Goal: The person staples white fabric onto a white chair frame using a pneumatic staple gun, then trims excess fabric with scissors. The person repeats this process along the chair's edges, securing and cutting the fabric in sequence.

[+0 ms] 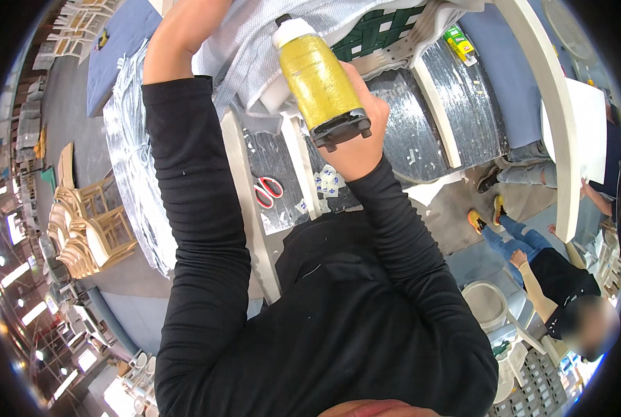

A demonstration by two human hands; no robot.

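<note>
My right hand (367,132) is closed around a yellow hand-held power tool (319,76) with a white collar, a dark tip and a black end plate. The tool hides most of its fingers. Just past the tool, white woven fabric (244,52) drapes over a pale frame with dark green webbing (376,31). My left forearm (175,52) reaches up along the fabric, and its hand is cut off by the upper edge. Below the frame, red-handled scissors (267,192) and several small white labels (328,182) lie on a work surface wrapped in shiny dark film (411,149).
A pale curved frame piece (557,104) arches at the right. A green and yellow box (460,43) sits behind the fabric. Clear plastic-wrapped strips (133,153) hang at the left, with stacked wooden chair frames (91,226) beyond. Two people stand at the right, one holding a white sheet (588,128).
</note>
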